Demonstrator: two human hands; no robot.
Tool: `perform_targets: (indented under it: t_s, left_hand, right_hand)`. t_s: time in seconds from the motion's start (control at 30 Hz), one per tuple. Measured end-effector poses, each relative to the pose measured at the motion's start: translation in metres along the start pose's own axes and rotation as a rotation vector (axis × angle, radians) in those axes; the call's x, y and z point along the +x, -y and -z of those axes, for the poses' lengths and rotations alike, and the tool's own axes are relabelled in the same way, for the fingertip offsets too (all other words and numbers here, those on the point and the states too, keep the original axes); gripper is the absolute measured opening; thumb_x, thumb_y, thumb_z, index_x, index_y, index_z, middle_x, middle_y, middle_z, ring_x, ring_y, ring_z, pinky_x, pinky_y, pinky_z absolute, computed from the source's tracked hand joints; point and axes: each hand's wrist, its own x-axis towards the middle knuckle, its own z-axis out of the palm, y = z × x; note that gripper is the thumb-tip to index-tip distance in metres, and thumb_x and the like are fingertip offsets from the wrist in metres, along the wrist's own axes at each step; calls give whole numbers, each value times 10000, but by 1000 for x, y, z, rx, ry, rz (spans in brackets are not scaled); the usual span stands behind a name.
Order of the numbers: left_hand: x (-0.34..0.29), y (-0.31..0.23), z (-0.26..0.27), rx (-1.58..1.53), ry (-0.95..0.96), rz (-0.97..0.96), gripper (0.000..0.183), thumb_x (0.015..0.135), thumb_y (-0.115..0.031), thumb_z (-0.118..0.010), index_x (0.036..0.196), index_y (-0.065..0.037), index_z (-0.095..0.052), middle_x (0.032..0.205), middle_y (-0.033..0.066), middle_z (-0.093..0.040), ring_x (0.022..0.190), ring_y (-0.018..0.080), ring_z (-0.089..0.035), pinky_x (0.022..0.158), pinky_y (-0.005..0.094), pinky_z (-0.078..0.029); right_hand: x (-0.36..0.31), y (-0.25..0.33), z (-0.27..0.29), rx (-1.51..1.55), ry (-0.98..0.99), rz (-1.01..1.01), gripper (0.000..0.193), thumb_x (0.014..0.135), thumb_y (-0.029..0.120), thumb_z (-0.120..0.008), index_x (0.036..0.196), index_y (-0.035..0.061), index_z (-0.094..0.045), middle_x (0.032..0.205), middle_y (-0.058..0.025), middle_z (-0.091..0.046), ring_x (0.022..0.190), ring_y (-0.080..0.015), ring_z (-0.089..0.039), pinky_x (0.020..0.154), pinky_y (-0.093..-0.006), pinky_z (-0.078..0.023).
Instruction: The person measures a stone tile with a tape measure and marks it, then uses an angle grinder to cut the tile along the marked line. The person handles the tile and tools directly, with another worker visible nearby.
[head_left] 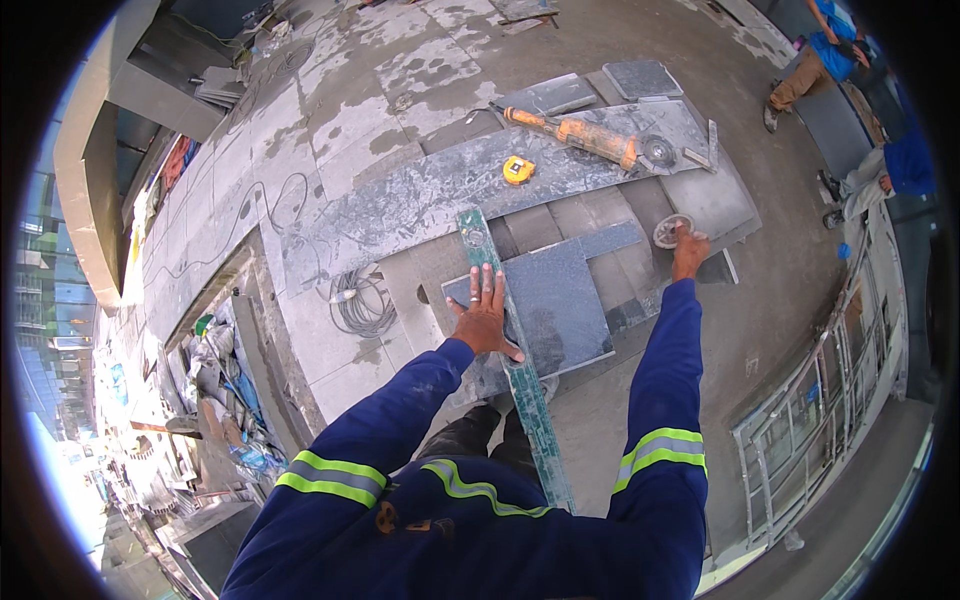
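My left hand [483, 318] lies on a long green spirit level [532, 420], fingers spread. The level is worn and crosses a dark grey stone slab [565, 305], its near end reaching toward my body. My right hand [690, 250] is out to the right, fingers closed on a small round disc [670, 230] with a pale rim; its exact kind is unclear. Beyond the hands, a yellow tape measure [518, 170] and an orange angle grinder [590, 138] rest on a long, dusty grey slab [400, 205].
A coiled cable [362, 305] lies left of the slabs. Bags and debris [225, 380] fill a strip at the left. A metal frame [820, 400] stands at the right. Two other people, one in a blue shirt [835, 50], are at the far right.
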Motion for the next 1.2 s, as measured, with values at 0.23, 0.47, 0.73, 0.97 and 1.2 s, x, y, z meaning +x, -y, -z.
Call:
perform_targets:
  t_s: [0.23, 0.47, 0.73, 0.97, 1.2]
  left_hand:
    - [-12, 2, -6, -34, -78, -13, 1741, 464, -799, -883, 1636, -15, 139, 1700, 224, 240, 1545, 453, 259, 1017, 928, -110]
    - [-26, 13, -6, -58, -83, 35, 1732, 448, -746, -917, 1646, -31, 109, 1716, 200, 207, 1566, 416, 230, 1027, 925, -114]
    - [-11, 6, -8, -16, -132, 3, 1744, 433, -808, -888, 1656, -85, 124, 1724, 168, 207, 1570, 402, 229, 1061, 902, -112]
    - [-3, -9, -6, 71, -61, 47, 1765, 439, -847, -869, 1641, -56, 153, 1703, 191, 253, 1557, 412, 260, 1072, 884, -144]
    - [14, 15, -24, 131, -73, 33, 1764, 470, -890, -829, 1621, -40, 201, 1678, 235, 287, 1545, 424, 285, 1064, 880, -169]
  right_hand:
    - [-71, 26, 47, 503, 66, -571, 311, 948, 175, -746, 1217, 39, -670, 1158, -92, -731, 993, -239, -695, 750, -420, -515]
    - [-238, 102, 25, 577, 245, -789, 455, 997, 166, -660, 1419, 40, -542, 1357, -137, -636, 1141, -303, -667, 849, -476, -548]
    - [-268, 71, 59, 522, 203, -842, 405, 940, 109, -699, 1335, 86, -615, 1301, -92, -690, 1175, -304, -660, 998, -576, -450]
    - [-317, 96, 157, 689, -44, -732, 406, 910, 21, -689, 1308, 59, -624, 1196, -135, -712, 1040, -305, -718, 872, -476, -590]
    - [-418, 58, 297, 827, -613, -712, 444, 905, 71, -697, 1339, 66, -603, 1259, -130, -692, 1130, -314, -676, 908, -505, -556]
